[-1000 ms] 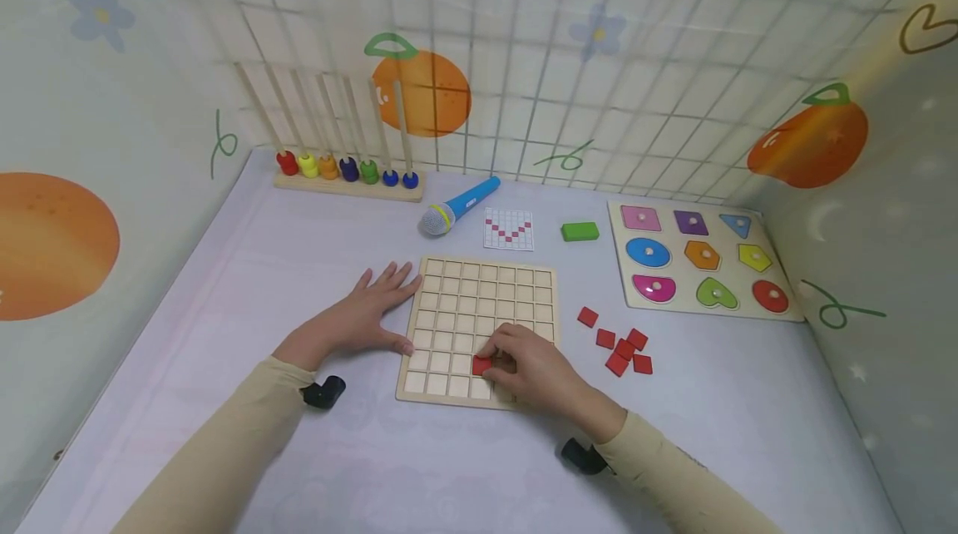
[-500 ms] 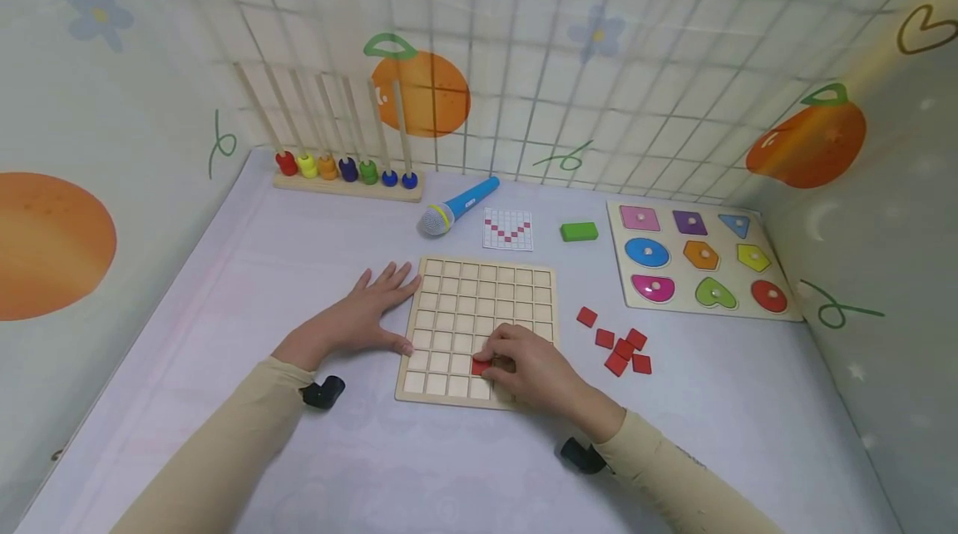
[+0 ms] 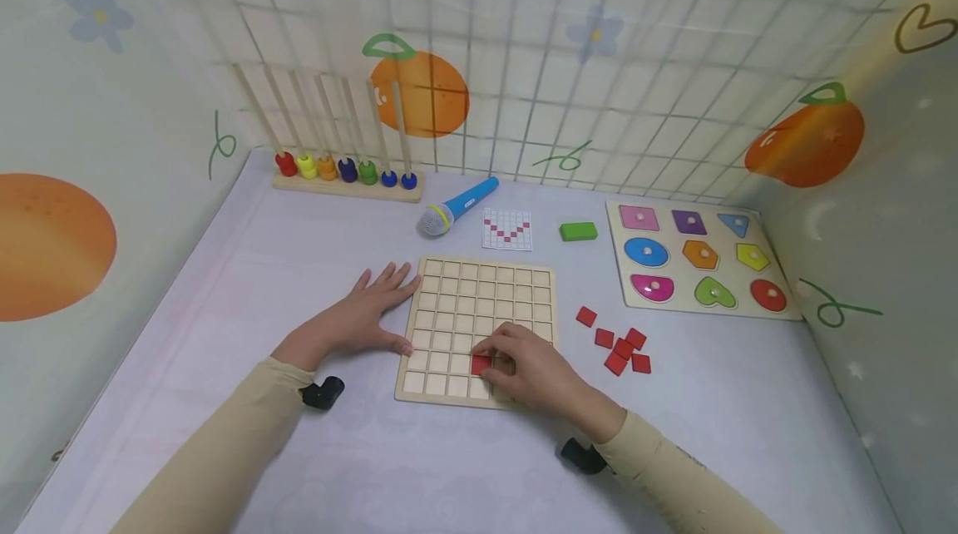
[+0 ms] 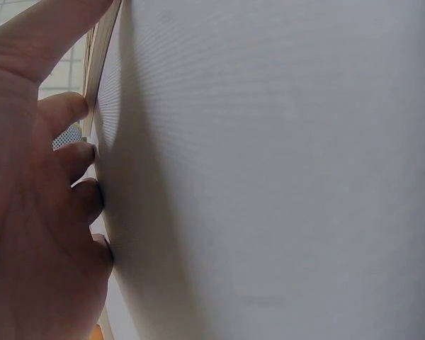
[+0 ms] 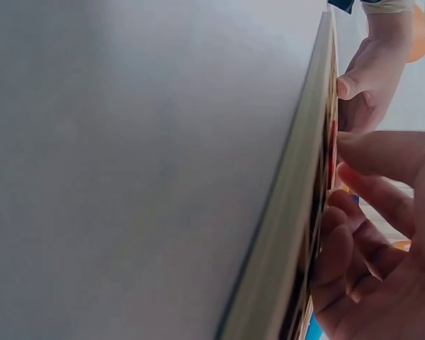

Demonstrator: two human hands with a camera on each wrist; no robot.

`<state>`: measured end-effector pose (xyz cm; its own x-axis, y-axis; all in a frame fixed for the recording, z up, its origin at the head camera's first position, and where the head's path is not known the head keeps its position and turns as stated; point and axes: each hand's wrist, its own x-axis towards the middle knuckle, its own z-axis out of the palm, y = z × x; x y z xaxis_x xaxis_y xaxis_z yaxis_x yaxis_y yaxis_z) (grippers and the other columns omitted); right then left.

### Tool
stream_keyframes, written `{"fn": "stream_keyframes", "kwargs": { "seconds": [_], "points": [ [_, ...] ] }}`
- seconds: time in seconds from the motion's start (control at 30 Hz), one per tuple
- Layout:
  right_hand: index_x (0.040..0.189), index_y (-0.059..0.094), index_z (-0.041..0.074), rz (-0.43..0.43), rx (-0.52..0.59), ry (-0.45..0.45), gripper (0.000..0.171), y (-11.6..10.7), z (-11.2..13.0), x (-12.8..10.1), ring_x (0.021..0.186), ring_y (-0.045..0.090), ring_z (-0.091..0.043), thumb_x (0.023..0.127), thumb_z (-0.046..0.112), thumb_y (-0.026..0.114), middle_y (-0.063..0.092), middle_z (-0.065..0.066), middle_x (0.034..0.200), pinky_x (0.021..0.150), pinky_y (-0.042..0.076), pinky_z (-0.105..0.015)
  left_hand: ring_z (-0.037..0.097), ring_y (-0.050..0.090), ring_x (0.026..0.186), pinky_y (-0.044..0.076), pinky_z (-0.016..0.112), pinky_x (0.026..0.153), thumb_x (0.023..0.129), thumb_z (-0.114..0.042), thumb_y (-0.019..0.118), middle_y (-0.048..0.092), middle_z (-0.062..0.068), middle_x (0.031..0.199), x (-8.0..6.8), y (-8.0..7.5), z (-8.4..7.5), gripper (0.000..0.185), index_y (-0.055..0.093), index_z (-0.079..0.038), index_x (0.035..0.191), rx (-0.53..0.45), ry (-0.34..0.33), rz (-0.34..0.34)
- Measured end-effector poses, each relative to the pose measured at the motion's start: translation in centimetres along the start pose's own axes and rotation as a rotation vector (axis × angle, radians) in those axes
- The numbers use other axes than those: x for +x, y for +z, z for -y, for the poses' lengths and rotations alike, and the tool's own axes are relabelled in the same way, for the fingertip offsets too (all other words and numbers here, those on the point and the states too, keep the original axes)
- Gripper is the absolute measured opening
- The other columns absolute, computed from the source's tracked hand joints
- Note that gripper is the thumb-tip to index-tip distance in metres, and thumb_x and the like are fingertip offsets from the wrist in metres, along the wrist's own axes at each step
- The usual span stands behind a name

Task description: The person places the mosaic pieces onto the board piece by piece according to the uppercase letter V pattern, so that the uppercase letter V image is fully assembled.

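Tile [image 3: 481, 364] red, pinched by right hand [image 3: 530, 369] | left hand [image 3: 359, 318] flat beside grid board [image 3: 479, 301] | no readable writing

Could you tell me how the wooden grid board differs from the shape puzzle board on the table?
The wooden grid board has many small square cells, nearly all bare; the shape puzzle board holds nine coloured knobbed shapes. Both hands touch the grid board: the left hand steadies its edge and the right hand presses a red tile; the puzzle board lies untouched. Both are flat, pale wood.
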<state>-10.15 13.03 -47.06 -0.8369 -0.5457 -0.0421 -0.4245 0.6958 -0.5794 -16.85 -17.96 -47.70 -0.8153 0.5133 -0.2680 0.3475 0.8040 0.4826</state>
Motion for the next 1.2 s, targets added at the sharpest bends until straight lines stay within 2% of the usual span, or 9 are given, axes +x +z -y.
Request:
{"fn": "stream_keyframes", "kwargs": {
  "seconds": [0.27, 0.43, 0.6, 0.9, 1.2],
  "points": [
    [0.119, 0.073, 0.026, -0.023, 0.033, 0.012, 0.026, -0.2, -0.2, -0.3, 0.088, 0.055, -0.006, 0.093, 0.026, 0.076, 0.059, 0.012, 0.103, 0.071, 0.052, -0.021, 0.035, -0.004, 0.156, -0.008, 0.056, 0.124, 0.075, -0.061, 0.081, 0.004, 0.012, 0.170, -0.2, -0.1, 0.0, 0.117, 0.020, -0.014, 0.163, -0.005, 0.021, -0.023],
    [0.118, 0.073, 0.023, -0.043, 0.074, 0.021, 0.025, -0.6, -0.4, -0.5, 0.091, 0.058, -0.005, 0.093, 0.023, 0.076, 0.061, 0.011, 0.104, 0.078, 0.056, -0.023, 0.036, -0.003, 0.156, -0.007, 0.056, 0.124, 0.075, -0.061, 0.081, 0.005, 0.013, 0.170, -0.2, 0.0, 0.1, 0.117, 0.021, -0.013, 0.163, -0.005, 0.019, -0.026],
    [0.117, 0.073, 0.022, -0.041, 0.099, 0.056, 0.025, -0.9, -0.7, -0.9, 0.091, 0.060, -0.006, 0.092, 0.021, 0.077, 0.061, 0.011, 0.101, 0.079, 0.057, -0.025, 0.034, -0.004, 0.156, -0.008, 0.055, 0.124, 0.074, -0.063, 0.082, 0.004, 0.011, 0.171, -0.2, -0.1, 0.1, 0.119, 0.021, -0.015, 0.163, -0.005, 0.008, -0.023],
    [0.119, 0.073, 0.024, -0.079, 0.079, 0.125, 0.030, -1.8, -1.8, -1.8, 0.081, 0.056, -0.008, 0.090, 0.022, 0.079, 0.058, 0.014, 0.095, 0.068, 0.053, -0.022, 0.035, -0.004, 0.156, -0.008, 0.056, 0.124, 0.073, -0.063, 0.082, 0.004, 0.011, 0.171, -0.2, 0.0, 0.0, 0.119, 0.020, -0.015, 0.164, -0.004, 0.005, -0.021],
    [0.119, 0.072, 0.019, -0.154, 0.043, 0.163, 0.032, -3.7, -3.8, -2.7, 0.084, 0.059, -0.009, 0.088, 0.019, 0.081, 0.062, 0.009, 0.099, 0.069, 0.056, -0.024, 0.033, -0.005, 0.156, -0.009, 0.054, 0.124, 0.074, -0.064, 0.081, 0.002, 0.010, 0.171, 0.0, 0.0, 0.0, 0.119, 0.019, -0.016, 0.164, 0.004, -0.009, -0.013]
  ]
}}
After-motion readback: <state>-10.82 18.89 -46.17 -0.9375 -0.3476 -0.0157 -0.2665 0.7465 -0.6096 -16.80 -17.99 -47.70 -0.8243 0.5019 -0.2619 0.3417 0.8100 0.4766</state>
